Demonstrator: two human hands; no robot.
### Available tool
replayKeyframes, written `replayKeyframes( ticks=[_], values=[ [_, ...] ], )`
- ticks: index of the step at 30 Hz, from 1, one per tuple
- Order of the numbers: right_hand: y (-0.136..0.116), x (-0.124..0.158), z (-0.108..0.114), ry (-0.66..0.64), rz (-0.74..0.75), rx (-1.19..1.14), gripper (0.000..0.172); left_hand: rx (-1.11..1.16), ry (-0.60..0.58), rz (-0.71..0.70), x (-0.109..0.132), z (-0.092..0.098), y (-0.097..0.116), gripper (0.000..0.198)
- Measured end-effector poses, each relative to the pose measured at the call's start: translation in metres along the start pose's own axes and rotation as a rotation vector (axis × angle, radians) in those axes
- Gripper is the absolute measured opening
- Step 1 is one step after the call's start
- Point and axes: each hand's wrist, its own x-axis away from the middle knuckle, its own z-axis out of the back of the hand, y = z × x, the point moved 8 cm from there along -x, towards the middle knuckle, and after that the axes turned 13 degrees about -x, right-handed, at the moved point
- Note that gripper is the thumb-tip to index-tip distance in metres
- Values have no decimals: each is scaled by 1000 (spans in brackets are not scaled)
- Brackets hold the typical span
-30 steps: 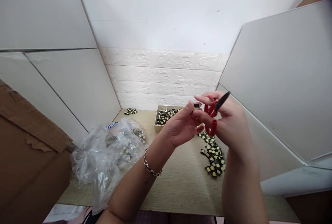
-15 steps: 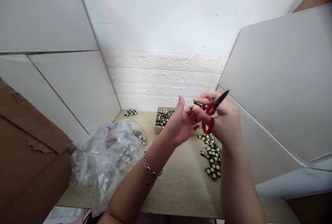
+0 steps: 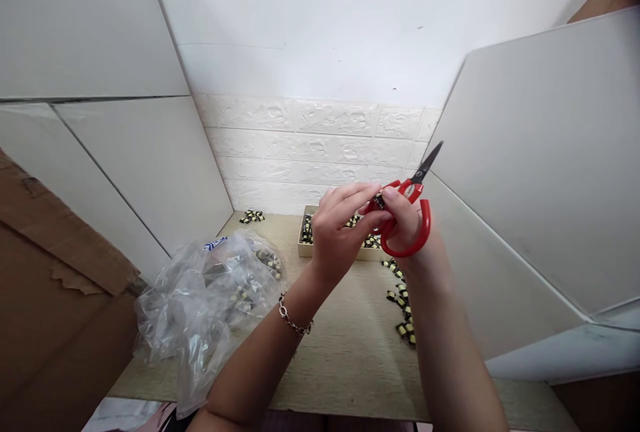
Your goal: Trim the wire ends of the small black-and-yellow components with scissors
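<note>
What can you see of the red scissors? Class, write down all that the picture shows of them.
The red scissors have red looped handles, smooth like plastic, and short dark blades. The blades look closed and point up and to the right, toward the white panel. They are held in the air above the table, in the right hand, whose fingers pass through the big loop. The left hand meets the right near the pivot, pinching something too small to identify.

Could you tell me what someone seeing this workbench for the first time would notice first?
The red-handled scissors stand out, gripped in the right hand above the bench, blades pointing up to the right, with the left hand meeting them. Next come the crumpled clear plastic bag at the left and the loose black-and-yellow parts below the hands.
</note>
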Motion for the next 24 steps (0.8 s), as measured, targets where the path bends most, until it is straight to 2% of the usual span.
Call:
replayKeyframes(
  ticks=[3, 5, 7, 11, 15, 19, 22, 24],
  values=[
    [-1, 3, -6, -44, -22, 35, 22, 21, 37, 29, 1, 3, -1, 35],
    [-4, 3, -2, -6, -19, 63, 24, 66, 34, 66, 1, 2, -3, 34],
    [-7, 4, 6, 63, 1, 112, 26, 179, -6, 161, 2, -2, -9, 32],
    [-26, 8, 29, 226, 150, 190, 33, 704, -211, 523, 11, -29, -25, 22],
    [-40, 16, 41, 299, 238, 191, 27, 1157, -370, 783, 22, -49, -19, 30],
    [-46, 22, 39, 288, 259, 180, 21, 1324, -436, 866, 25, -53, -11, 31],
    [-45, 22, 33, 254, 228, 207, 20, 1337, -470, 864, 27, -55, -9, 32],
    [-48, 23, 31, 248, 262, 202, 21, 1329, -492, 854, 28, -56, -9, 31]
  ],
)
